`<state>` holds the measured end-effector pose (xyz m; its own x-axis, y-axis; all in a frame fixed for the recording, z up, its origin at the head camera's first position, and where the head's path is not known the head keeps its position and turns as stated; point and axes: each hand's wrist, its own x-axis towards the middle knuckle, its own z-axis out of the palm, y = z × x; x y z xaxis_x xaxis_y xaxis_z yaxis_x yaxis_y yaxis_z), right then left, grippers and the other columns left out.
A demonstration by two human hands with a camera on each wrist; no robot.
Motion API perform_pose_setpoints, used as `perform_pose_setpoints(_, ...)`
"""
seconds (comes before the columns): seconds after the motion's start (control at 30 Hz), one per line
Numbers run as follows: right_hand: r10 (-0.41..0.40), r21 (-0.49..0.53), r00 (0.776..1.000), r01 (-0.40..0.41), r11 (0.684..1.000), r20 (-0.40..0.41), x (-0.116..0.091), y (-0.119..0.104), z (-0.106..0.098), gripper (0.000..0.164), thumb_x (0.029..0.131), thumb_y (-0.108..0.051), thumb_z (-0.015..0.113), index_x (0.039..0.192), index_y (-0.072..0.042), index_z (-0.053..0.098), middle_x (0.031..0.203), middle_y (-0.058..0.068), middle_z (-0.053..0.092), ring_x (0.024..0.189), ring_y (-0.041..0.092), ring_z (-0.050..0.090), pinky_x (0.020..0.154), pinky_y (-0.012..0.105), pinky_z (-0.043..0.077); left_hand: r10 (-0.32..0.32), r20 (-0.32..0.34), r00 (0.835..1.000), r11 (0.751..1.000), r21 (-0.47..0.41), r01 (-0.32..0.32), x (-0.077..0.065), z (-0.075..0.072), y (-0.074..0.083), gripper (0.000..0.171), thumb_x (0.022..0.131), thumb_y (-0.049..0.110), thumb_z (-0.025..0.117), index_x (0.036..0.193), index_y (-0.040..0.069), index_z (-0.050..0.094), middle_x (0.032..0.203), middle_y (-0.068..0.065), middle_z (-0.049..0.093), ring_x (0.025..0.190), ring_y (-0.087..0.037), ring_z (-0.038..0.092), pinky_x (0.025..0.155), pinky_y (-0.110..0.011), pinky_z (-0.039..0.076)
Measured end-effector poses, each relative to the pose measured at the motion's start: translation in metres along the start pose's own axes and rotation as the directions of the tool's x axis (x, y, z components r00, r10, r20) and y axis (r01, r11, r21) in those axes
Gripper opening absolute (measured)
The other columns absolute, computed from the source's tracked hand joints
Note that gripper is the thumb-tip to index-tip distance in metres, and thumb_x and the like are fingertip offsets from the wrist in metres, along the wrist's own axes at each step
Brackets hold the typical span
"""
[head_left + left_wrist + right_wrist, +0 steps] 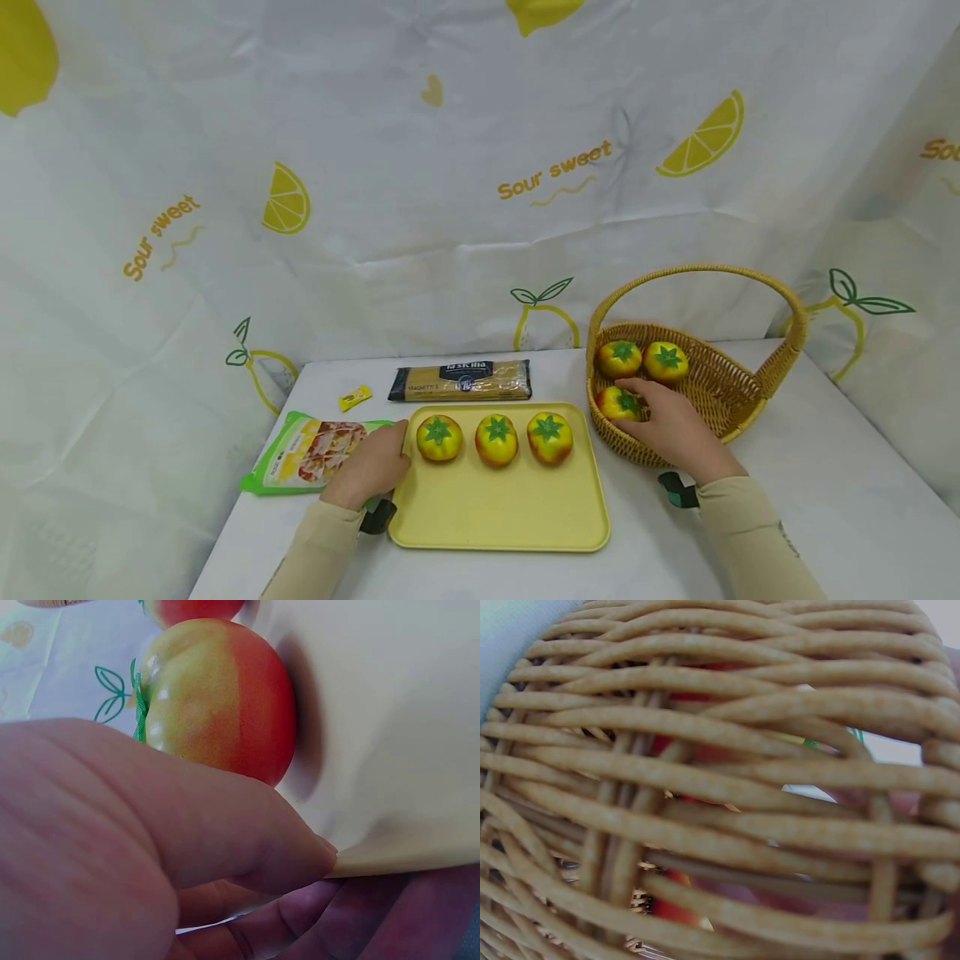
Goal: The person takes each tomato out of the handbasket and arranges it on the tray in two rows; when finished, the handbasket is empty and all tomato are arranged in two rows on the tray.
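Note:
My left hand (377,461) pinches the left rim of a yellow tray (498,517), thumb on top and fingers underneath in the left wrist view. Three yellow-red tomatoes (497,440) with green star-shaped tops sit in a row along the tray's far side. The leftmost tomato (225,701) is close beyond my left thumb. Inside a wicker basket (716,392), my right hand (669,421) holds a tomato (617,403) between thumb and fingers at the near left side. Behind it lie two more tomatoes (666,362). The basket's weave (705,765) mostly hides the right hand in its wrist view.
A spaghetti pack (465,381) lies behind the tray. Left of the tray are a green-edged food bag (322,450), partly under my left forearm's line, and a small yellow packet (355,397). The basket's tall handle (697,268) arches over it. A lemon-print curtain (450,208) hangs behind.

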<state>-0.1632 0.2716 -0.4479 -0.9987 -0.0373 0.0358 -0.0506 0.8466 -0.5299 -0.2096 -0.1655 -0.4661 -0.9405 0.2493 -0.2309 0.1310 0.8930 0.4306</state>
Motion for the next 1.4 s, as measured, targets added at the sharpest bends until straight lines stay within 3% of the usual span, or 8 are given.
perform_pose_setpoints(0.43, -0.003, 0.007, 1.0, 0.003, 1.0, 0.0, 0.0, 0.001, -0.004, 0.068, 0.098, -0.036, 0.081, 0.154, -0.006, 0.057, 0.151, 0.027, 0.061, 0.136, 0.053, 0.059, 0.107, 0.07, 0.051, -0.009, 0.002, 1.0, 1.0, -0.014, 0.009, 0.0, -0.001, 0.0, 0.058, 0.102, 0.004, 0.061, 0.157, -0.008, 0.048, 0.149, -0.027, 0.062, 0.109, -0.028, 0.061, 0.111, -0.055, 0.053)
perform_pose_setpoints(0.73, 0.013, 0.006, 1.0, -0.013, 1.0, -0.004, -0.005, -0.002, -0.019, 0.076, 0.098, -0.043, 0.079, 0.159, -0.006, 0.051, 0.157, 0.031, 0.054, 0.138, 0.058, 0.054, 0.106, 0.073, 0.049, 0.0, 0.001, 1.0, 1.0, -0.02, 0.0, -0.001, -0.002, -0.001, 0.057, 0.103, 0.003, 0.06, 0.157, -0.008, 0.048, 0.151, -0.027, 0.061, 0.111, -0.028, 0.062, 0.11, -0.054, 0.053)
perform_pose_setpoints(0.9, 0.001, -0.01, 1.0, -0.001, 1.0, -0.027, -0.011, -0.009, -0.03, 0.078, 0.097, -0.042, 0.08, 0.159, -0.005, 0.05, 0.159, 0.033, 0.051, 0.141, 0.058, 0.051, 0.109, 0.074, 0.045, 0.003, -0.001, 1.0, 1.0, -0.021, -0.003, 0.0, 0.0, -0.001, 0.057, 0.103, 0.004, 0.06, 0.158, -0.007, 0.048, 0.152, -0.026, 0.06, 0.116, -0.028, 0.062, 0.115, -0.057, 0.05)
perform_pose_setpoints(1.17, -0.092, -0.016, 0.992, 0.091, 0.996, -0.084, -0.026, -0.042, -0.038, 0.074, 0.096, -0.04, 0.082, 0.159, -0.013, 0.052, 0.16, 0.023, 0.054, 0.144, 0.052, 0.051, 0.112, 0.073, 0.044, -0.015, 0.009, 1.0, 0.999, -0.029, 0.015, 0.001, 0.0, -0.002, 0.058, 0.103, 0.005, 0.06, 0.159, -0.006, 0.047, 0.154, -0.026, 0.06, 0.116, -0.029, 0.061, 0.118, -0.057, 0.049)
perform_pose_setpoints(1.4, -0.25, -0.002, 0.963, 0.251, 0.968, -0.105, -0.032, -0.081, -0.009, 0.064, 0.094, -0.028, 0.086, 0.151, -0.013, 0.061, 0.149, 0.013, 0.065, 0.137, 0.039, 0.062, 0.11, 0.064, 0.052, -0.019, 0.018, 1.0, 0.999, -0.027, 0.02, 0.004, 0.0, -0.003, 0.058, 0.103, 0.006, 0.06, 0.159, -0.005, 0.047, 0.153, -0.025, 0.06, 0.114, -0.028, 0.061, 0.114, -0.053, 0.051)
